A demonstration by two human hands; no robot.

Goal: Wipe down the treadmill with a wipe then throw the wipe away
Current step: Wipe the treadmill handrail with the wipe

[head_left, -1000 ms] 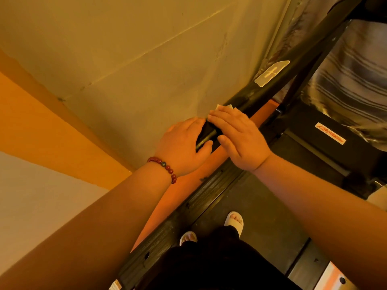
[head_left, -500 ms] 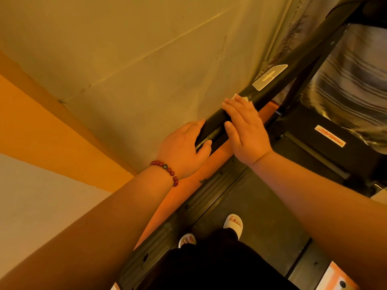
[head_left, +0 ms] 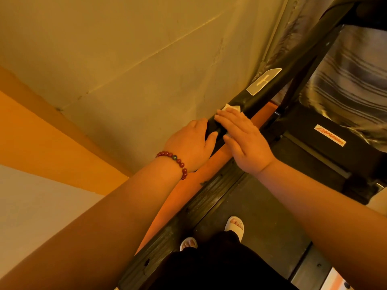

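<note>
Nearest to us, we are standing on the dark treadmill belt (head_left: 251, 216) in white sandals (head_left: 234, 227), with dark trousers (head_left: 209, 268) filling the bottom of the view. A ribbed black side rail (head_left: 201, 204) is running along the left edge of the belt, and an orange strip of floor (head_left: 209, 164) is showing just beyond it.

Farther up, both forearms are reaching toward the black handrail (head_left: 259, 99), which is slanting from centre to upper right. Our left hand (head_left: 188, 143), with a red bead bracelet (head_left: 173, 162) at the wrist, is wrapping around the near end of the handrail, thumb on the right side and fingers curling over the left. Our right hand (head_left: 245, 139) is lying flat, fingers extended and close together, pressing the white wipe (head_left: 231, 107) onto the handrail just beyond the left hand. Only a corner of the wipe is showing past the fingertips, and a small edge beneath the thumb.

Beyond the wipe, a pale label with a plus sign (head_left: 262, 81) is sitting on the handrail. To the right, the black motor cover is carrying a red-lettered sticker (head_left: 329, 138). A beige wall (head_left: 125, 59) is filling the far left.
</note>
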